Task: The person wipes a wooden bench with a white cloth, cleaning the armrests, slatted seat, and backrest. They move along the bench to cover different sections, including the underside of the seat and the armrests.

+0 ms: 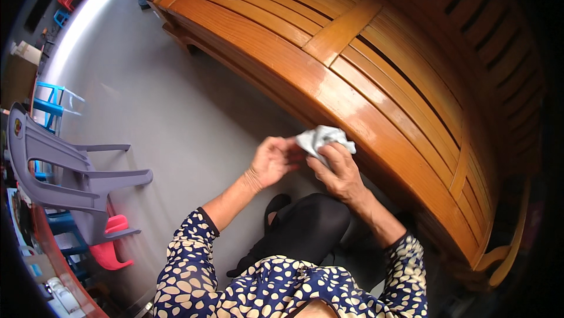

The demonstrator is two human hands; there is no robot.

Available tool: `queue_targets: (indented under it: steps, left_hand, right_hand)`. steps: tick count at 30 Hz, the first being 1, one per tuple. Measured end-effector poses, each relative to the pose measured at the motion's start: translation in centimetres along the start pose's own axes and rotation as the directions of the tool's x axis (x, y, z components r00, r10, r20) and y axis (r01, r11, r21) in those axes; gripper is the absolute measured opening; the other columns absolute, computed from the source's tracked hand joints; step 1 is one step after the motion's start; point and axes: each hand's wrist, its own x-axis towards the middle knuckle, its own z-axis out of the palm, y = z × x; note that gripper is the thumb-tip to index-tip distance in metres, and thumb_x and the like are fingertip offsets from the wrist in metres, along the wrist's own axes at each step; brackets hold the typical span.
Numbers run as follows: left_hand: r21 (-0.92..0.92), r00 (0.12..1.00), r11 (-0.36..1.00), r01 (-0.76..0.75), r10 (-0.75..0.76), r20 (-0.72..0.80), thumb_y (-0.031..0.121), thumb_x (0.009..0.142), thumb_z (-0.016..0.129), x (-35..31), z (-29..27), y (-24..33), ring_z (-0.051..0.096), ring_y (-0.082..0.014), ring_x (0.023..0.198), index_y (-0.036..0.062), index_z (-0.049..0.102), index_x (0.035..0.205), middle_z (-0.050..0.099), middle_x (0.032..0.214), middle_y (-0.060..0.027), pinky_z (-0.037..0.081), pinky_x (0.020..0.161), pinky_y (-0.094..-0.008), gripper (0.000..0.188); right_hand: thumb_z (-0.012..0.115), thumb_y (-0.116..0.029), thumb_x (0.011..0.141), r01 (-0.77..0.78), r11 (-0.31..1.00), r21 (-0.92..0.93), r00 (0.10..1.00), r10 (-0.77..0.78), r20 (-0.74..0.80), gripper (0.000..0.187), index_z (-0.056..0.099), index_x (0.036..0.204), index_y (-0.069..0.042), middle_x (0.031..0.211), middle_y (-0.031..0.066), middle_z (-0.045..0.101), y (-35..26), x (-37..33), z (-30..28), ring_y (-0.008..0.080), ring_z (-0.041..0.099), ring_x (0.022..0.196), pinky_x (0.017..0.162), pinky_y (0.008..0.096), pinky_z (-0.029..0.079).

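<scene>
A crumpled pale grey-white cloth [320,137] is bunched in my right hand [339,171], whose fingers close round it from the near side. To its left, my left hand [275,161] is raised with the fingers apart and slightly blurred. Its fingertips come close to the left edge of the cloth; whether they touch it I cannot tell. Both hands are just in front of the front edge of a glossy wooden bench [329,91] with a slatted seat. Part of the cloth is hidden by my right fingers.
A grey plastic armchair [76,171] stands at the left, with a pink plastic piece [111,247] and blue stools [50,106] by it. The grey floor [176,118] runs between chair and bench. The bench's slatted back [482,18] curves along the far right.
</scene>
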Motion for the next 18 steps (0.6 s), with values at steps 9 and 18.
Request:
queue_targets:
  steps: [9,18]
  left_hand:
    - [-0.035,0.939,0.998,-0.054,0.038,-0.342,0.041,0.081,0.065,1.7,-2.0,0.3,0.053,-0.024,0.099,0.0119,0.055,0.116,0.056,0.113,-0.0086,0.046,0.083,-0.04,0.046]
    - [-0.062,0.916,0.997,0.035,-0.057,-0.398,0.03,0.085,0.064,3.3,-1.9,-0.9,0.057,-0.0264,0.098,0.0112,0.058,0.109,0.06,0.11,-0.009,0.05,0.081,-0.0415,0.032]
  right_hand:
    - [0.049,-0.037,0.086,0.16,0.563,-0.81,0.981,0.004,0.196,0.055,0.053,0.135,-0.013,0.149,0.009,0.035,5.0,3.2,9.9,0.0291,0.022,0.14,0.11,0.0473,0.024]
    - [0.05,-0.036,0.087,0.213,0.558,-0.802,0.944,0.092,0.315,0.046,0.055,0.13,-0.021,0.133,0.0006,0.045,5.2,-4.7,5.2,0.0248,0.028,0.13,0.102,0.045,0.031]
